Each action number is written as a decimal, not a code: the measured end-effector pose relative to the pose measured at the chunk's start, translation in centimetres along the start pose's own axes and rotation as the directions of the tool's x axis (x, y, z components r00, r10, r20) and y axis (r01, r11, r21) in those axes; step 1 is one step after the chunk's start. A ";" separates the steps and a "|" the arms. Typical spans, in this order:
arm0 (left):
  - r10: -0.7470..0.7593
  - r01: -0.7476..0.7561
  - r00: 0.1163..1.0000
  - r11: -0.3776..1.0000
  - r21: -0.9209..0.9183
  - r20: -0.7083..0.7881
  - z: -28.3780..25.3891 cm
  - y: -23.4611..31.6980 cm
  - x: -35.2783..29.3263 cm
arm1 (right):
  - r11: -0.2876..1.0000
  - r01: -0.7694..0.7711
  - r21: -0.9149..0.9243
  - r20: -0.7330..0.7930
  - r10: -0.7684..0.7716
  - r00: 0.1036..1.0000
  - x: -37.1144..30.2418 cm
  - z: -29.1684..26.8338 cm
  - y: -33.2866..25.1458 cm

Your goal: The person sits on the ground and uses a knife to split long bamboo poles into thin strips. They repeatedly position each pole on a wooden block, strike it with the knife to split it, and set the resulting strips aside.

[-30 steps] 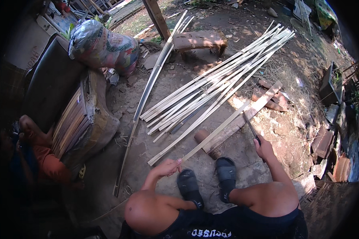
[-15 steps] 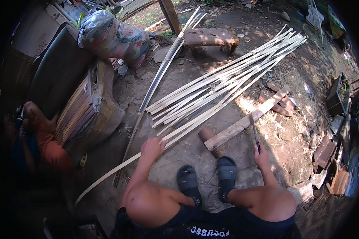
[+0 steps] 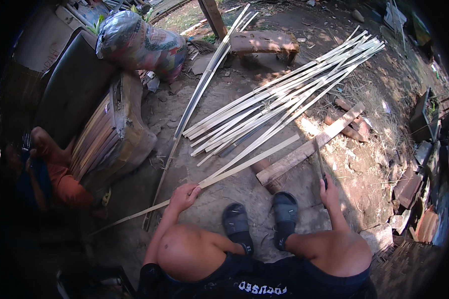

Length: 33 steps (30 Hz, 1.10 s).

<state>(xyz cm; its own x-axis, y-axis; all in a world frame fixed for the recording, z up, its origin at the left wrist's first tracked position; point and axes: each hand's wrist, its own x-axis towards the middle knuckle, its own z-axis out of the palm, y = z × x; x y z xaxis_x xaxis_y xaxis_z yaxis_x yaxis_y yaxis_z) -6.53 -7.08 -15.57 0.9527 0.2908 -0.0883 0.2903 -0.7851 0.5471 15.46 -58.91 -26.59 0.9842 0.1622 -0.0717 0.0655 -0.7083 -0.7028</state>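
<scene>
My left hand (image 3: 184,196) is closed around a long pale bamboo strip (image 3: 254,157). The strip slants from the dark lower left up toward a wooden plank (image 3: 289,163). My right hand (image 3: 329,193) grips the dark handle of a long-bladed knife (image 3: 320,160), its blade pointing away from me and crossing the plank's edge in view; whether it touches the wood I cannot tell. Beyond my left hand lies a loose bundle of split bamboo strips (image 3: 284,102), fanned over the ground. One end of the plank rests on a short round log (image 3: 273,187) in front of my sandaled feet.
A small low bench (image 3: 264,44) stands behind the bundle. More long strips (image 3: 197,102) lie to its left, near a stuffed sack (image 3: 139,45) and a worn padded seat (image 3: 129,119). Another person's leg (image 3: 50,147) shows at far left. Bricks and scrap (image 3: 409,189) line the right.
The strip in my left hand has come away from the bundle, its far end now showing near the plank. That hand has shifted slightly left and down. The knife has barely moved.
</scene>
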 end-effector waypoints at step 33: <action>-0.054 0.007 0.954 0.988 -0.156 -0.295 -2.2 1.9 5.8 | 0.980 -0.152 0.132 0.033 0.149 0.988 -4.2 0.8 -1.6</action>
<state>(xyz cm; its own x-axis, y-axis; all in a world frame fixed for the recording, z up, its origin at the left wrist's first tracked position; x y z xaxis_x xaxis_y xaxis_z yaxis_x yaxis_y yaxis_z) -0.62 -5.70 -13.18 0.8667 0.4810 0.1323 0.2799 -0.6884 0.6692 11.09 -57.91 -25.70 0.9770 0.0771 -0.1989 -0.1074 -0.6278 -0.7709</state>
